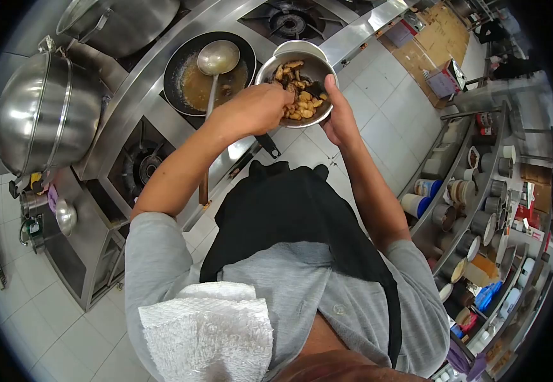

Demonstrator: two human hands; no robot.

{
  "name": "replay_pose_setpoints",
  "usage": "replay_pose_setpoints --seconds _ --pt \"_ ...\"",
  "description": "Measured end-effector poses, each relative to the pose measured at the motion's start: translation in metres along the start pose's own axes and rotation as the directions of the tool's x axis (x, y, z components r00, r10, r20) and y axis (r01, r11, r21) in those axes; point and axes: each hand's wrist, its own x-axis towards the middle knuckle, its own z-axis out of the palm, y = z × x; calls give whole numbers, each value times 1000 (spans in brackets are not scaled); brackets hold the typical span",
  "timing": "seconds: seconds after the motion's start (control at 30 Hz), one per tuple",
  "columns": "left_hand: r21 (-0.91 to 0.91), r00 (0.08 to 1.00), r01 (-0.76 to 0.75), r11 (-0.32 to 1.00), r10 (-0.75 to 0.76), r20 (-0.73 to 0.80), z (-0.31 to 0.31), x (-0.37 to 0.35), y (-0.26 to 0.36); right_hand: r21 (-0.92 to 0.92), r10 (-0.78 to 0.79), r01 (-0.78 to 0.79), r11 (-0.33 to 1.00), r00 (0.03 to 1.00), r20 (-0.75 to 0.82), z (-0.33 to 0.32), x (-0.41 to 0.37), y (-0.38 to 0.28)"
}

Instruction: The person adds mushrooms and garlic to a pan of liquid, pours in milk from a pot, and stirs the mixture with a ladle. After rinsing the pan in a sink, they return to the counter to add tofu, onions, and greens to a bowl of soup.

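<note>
Our right hand [343,118] has the metal bowl [315,63] gripped at its right side, thumb over the rim and the other fingers mostly hidden beneath, while our left hand [260,108] reaches over the opposite rim with its fingers curled among the browned food pieces [302,105]; we cannot tell whether they pinch any. The bowl sits just above the centre of the frame, close beside the dark pan [175,70]. For this handling, we'd do best to keep the bowl level, the right thumb clear of the food and the left fingers loose, so that pieces don't spill over the rim. A ladle [218,57] rests in the pan's brown liquid [197,86], its handle passing under our left forearm, so a low elbow could knock it. The black pan handle [268,145] juts out below our left wrist, another thing to clear. A pale container [299,47] shows behind the bowl's far edge. Burners lie at upper centre [289,24] and lower left [143,162], and a domed pot [47,114] stands at far left.
</note>
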Motion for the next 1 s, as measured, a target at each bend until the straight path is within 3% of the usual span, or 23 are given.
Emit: replay_pose_setpoints --seconds 0.07,0.17,0.2,0.3,0.47,0.57,0.6,0.73,0.83,0.97,1.0 --pt "112 1000 4 994 -3 -15 8 9 -10 -21 -18 18 1000 999 -35 3 6 1" --pt "80 999 -22 997 26 -45 -1 19 -26 -4 -10 10 1000 1000 4 6 30 -3" --pt "39 998 -64 997 64 1 -8 22 -35 -10 -89 89 996 996 -6 8 44 1" --pt "33 998 -68 997 68 12 -30 26 -53 -118 -98 94 989 995 -30 25 75 -5" --pt "69 978 -77 995 89 -189 -39 34 -94 -182 -166 152 972 984 -66 68 116 -10" --pt "40 995 95 995 -93 -32 -47 41 -117 -306 -218 198 931 975 -32 69 154 9" --pt "74 994 112 991 -112 -14 -52 40 -118 -498 -284 223 838 958 -49 62 175 19" --pt "69 988 152 986 -152 -15 -49 52 -147 -711 -505 387 587 862 52 78 191 29" --pt "80 990 137 987 -135 -32 -51 57 -152 -771 -530 374 516 846 56 82 197 28" --pt "291 956 234 928 -274 106 -74 50 -144 -797 -584 390 462 810 59 77 204 24" --pt "276 970 186 943 -221 105 -80 47 -148 -796 -578 387 465 814 57 77 204 21"
